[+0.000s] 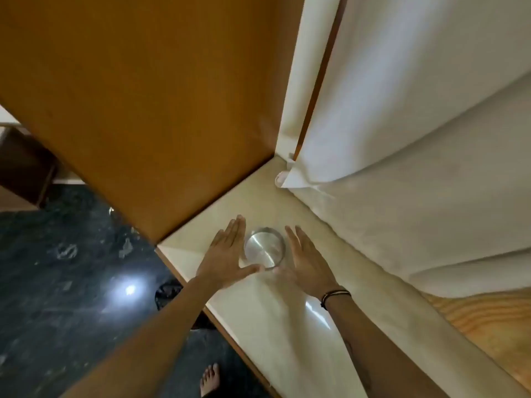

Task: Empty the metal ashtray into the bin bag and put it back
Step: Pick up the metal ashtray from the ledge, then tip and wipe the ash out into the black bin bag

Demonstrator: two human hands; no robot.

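my left hand (pixel 227 255) and right hand (pixel 306 261), both spread flat, flank the metal ashtray (pixel 264 247) on the counter (pixel 287 326); it looks empty, so i judge i'm putting it back and need only withdraw.

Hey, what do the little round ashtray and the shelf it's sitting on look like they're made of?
The ashtray looks like brushed or polished metal, likely steel: silvery, with streaked highlights across its base. The shelf looks like a glossy cream laminate or polished stone: it mirrors a light glare, and its front edge shows a brown wood-toned strip. Which one it is cannot be told.
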